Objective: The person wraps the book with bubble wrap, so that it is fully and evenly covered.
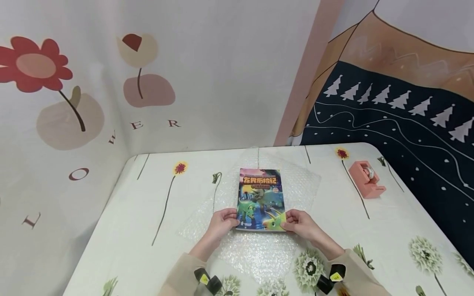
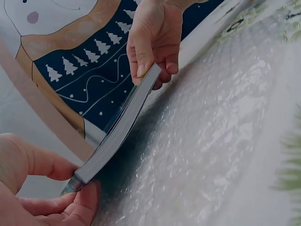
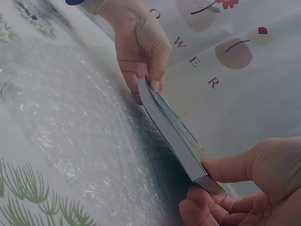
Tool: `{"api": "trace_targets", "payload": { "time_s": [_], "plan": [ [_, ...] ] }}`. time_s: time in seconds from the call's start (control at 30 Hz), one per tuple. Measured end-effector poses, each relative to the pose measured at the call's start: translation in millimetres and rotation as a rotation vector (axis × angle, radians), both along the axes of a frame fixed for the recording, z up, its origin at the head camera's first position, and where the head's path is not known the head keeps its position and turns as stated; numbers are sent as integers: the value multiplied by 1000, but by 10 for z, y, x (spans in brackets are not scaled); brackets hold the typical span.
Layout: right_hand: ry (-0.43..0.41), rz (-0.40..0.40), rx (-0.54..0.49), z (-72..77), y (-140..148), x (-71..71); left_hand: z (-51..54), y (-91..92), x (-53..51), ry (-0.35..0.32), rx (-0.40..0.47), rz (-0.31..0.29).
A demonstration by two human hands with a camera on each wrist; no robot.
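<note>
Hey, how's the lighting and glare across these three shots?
Head view: brightest, the book clearly lit; left wrist view: dimmer, glints on the bubble wrap, dark shading beneath the book; right wrist view: also dim, with similar glints.

Bubble-wrap sheet (image 1: 255, 248) on worktop (image 1: 126, 230). Paperback book (image 1: 261, 199) above it, between left hand's grip (image 1: 223, 222) at near left corner and right hand's grip (image 1: 300, 223) at near right. Tape dispenser (image 1: 364, 186) right of wrap, toward worktop's far right corner. Hanging fabric (image 1: 222, 78) behind.
</note>
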State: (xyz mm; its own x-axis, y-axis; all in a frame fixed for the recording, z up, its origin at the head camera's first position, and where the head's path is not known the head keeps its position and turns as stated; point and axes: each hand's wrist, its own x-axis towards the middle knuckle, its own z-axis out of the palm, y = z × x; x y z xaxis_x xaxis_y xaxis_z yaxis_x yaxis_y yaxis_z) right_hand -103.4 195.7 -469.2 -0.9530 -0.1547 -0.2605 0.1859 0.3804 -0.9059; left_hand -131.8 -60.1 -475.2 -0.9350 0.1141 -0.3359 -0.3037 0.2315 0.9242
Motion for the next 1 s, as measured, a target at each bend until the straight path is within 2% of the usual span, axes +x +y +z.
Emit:
{"api": "trace_targets", "payload": {
  "time_s": [0.13,0.27,0.5,0.6,0.7,0.77,0.87,0.93,1.0],
  "plan": [
    [12,12,24,-16,12,-6,-22,9,0,38,-56,-15],
    [41,33,47,-35,20,-10,-34,21,9,132,-134,-43],
    [94,63,122,-49,1,-9,-37,31,44,322,-285,-134],
    [89,69,155,-43,-5,-13,-29,31,37,365,-323,-175],
    [105,87,204,-36,-2,-22,-27,11,-10,371,-342,-225],
    [129,102,233,-35,7,-27,-29,-11,-62,352,-338,-251],
    [200,128,281,-6,20,-3,-28,-46,-166,346,-320,-249],
    [256,150,299,19,22,41,-33,-69,-247,370,-308,-239],
    [304,193,295,48,11,106,-45,-93,-332,424,-296,-248]
  ]
}}
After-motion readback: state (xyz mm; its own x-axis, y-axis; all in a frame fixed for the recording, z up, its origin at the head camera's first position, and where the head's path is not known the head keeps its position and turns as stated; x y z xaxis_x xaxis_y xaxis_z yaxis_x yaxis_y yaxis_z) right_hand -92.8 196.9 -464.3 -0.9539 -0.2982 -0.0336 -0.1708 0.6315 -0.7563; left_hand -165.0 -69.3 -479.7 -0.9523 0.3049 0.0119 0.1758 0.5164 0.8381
